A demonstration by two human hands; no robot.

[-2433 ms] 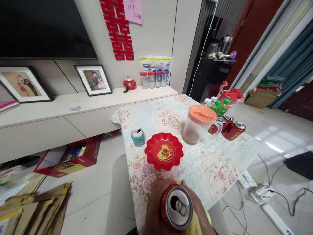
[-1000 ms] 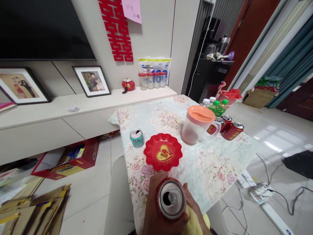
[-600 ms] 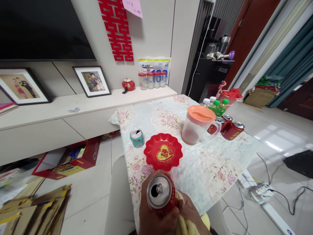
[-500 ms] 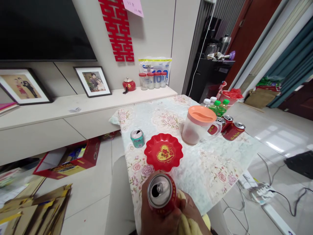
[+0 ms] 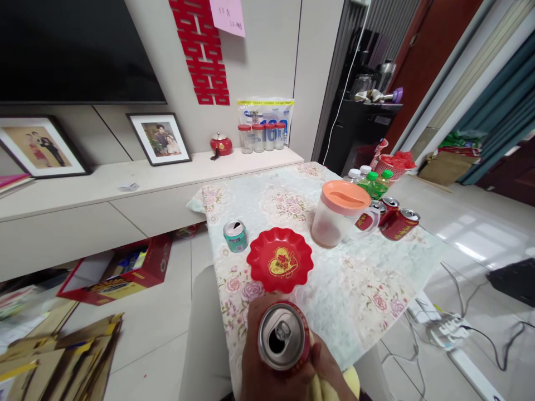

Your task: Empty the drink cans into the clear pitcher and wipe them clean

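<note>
An opened red drink can (image 5: pixel 282 337) is held upright near the table's front edge, its silver top facing me. My left hand (image 5: pixel 261 356) wraps round its left side. On the can's right, my right hand (image 5: pixel 328 365) is closed on a pale yellow cloth (image 5: pixel 324 390), which lies against the can and is partly hidden beneath the fingers. Just beyond the can is a red scalloped plate (image 5: pixel 257 253) with a gold heart. A small teal can (image 5: pixel 236 236), also opened, stands left of the plate.
A clear pitcher with an orange lid (image 5: pixel 330 223) stands right of the plate. Behind it are several red cans (image 5: pixel 399 225) and green-capped bottles (image 5: pixel 378 186). Cables and a power strip (image 5: pixel 451 331) lie on the floor at right; flattened cardboard (image 5: pixel 62 362) is at left.
The red can has turned in my hands, so its opening now points toward me, and it has shifted slightly right. The table items have stayed put.
</note>
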